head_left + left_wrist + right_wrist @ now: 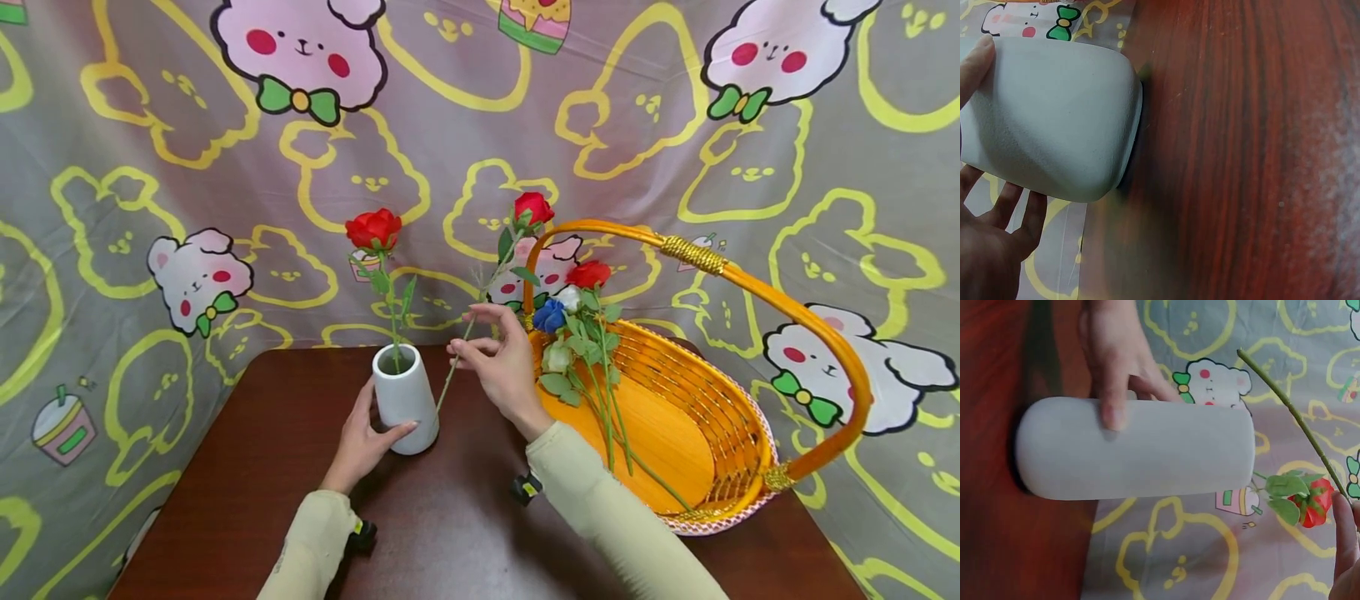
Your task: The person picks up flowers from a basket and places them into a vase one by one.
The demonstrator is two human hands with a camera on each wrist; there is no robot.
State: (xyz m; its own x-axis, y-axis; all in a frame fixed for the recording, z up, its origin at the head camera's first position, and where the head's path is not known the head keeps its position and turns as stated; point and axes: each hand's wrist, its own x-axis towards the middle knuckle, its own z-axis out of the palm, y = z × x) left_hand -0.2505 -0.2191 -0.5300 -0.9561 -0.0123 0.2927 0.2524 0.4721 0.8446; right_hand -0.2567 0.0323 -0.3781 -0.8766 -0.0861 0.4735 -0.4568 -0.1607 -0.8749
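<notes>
One red rose point(374, 228) is already standing in the white vase point(407, 404), which the left hand point(363, 442) is gripping. Right of the vase, the right hand point(501, 362) is pinching a second rose point(533, 208), not yet inside; other flowers point(581, 344) are lying in the basket point(671, 425) farther right.

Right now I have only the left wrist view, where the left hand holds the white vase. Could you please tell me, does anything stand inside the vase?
Observer: Yes. In the head view, one red rose stands in the white vase, its bloom above the rim.
Operator: Thank you. And what is happening beside it?
Observer: The right hand holds a second red rose by its stem.
Operator: Is the lower end of that stem already inside?
Observer: No. The right wrist view shows that end outside the mouth, with a gap between them.
</notes>
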